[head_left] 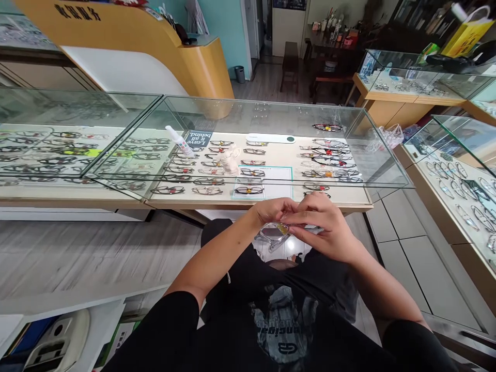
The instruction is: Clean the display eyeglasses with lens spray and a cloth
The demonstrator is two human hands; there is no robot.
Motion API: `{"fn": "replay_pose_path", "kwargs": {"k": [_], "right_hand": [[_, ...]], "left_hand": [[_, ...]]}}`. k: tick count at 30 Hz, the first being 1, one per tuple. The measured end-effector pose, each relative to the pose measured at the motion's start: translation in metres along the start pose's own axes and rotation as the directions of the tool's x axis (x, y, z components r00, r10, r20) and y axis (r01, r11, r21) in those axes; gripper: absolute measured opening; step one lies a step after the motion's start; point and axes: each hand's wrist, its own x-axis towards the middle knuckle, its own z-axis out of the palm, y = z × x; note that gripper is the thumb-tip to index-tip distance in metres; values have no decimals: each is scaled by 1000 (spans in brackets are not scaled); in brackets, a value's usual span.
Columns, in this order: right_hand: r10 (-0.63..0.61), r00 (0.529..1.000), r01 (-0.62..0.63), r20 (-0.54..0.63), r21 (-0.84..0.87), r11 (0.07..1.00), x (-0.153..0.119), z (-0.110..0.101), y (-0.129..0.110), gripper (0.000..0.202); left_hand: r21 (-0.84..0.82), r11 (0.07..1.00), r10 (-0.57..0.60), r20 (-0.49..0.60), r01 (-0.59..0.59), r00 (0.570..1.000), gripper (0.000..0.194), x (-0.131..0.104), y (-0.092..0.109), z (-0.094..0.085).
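A pair of eyeglasses (pixel 273 238) with a clear frame is held above my lap, in front of the showcase. A yellowish mark shows on one lens. My left hand (pixel 274 209) is closed on the upper edge of the glasses, its fingers curled in. My right hand (pixel 324 227) grips them from the other side, thumb and fingers pinched close to the left fingertips. Part of the frame is hidden behind the right fingers. Beyond my hands, a crumpled whitish cloth (pixel 231 159) and a white spray bottle (pixel 179 139) rest on the glass top.
The glass showcase (pixel 256 106) right ahead holds rows of eyeglasses. Another showcase (pixel 461 170) stands at the right, and a yellow-and-white counter (pixel 205 67) behind on the left. A white shelf unit (pixel 96 315) with a pale device (pixel 58 341) is at lower left.
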Motion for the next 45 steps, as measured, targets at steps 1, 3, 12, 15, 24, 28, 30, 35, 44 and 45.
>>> {"fn": "replay_pose_path", "kwargs": {"k": [1, 3, 12, 15, 24, 28, 30, 35, 44, 45], "right_hand": [[1, 1000, -1, 17, -1, 1000, 2, -3, 0, 12], [2, 999, -1, 50, -6, 1000, 10, -12, 1, 7], [229, 969, -138, 97, -553, 821, 104, -112, 103, 13], [449, 891, -250, 71, -748, 614, 137, -137, 160, 17], [707, 706, -351, 44, -845, 403, 160, -134, 279, 27], [745, 665, -364, 48, -851, 379, 158, -125, 313, 23], [754, 655, -369, 51, -849, 378, 157, -123, 325, 24], [767, 639, -388, 51, -840, 379, 154, -122, 335, 26], [804, 591, -429, 60, -821, 377, 150, -122, 303, 19], [812, 580, -429, 61, -825, 368, 149, -120, 302, 20]], "left_hand": [[12, 1000, 2, 11, -2, 1000, 93, 2, 1, -2], [38, 999, 18, 7, -18, 1000, 88, 5, 5, -6], [655, 711, 354, -647, 255, 675, 44, -5, 38, -68], [744, 408, 374, -666, 530, 646, 40, -11, 38, -92], [745, 74, 322, -647, 663, 691, 40, -15, 18, -108], [741, 69, 320, -651, 668, 688, 39, -16, 17, -109], [735, 72, 319, -658, 675, 683, 39, -16, 17, -109], [726, 77, 318, -668, 684, 673, 38, -16, 16, -108], [727, 119, 334, -671, 676, 662, 37, -13, 15, -108], [724, 123, 334, -674, 679, 659, 37, -13, 15, -108]]}}
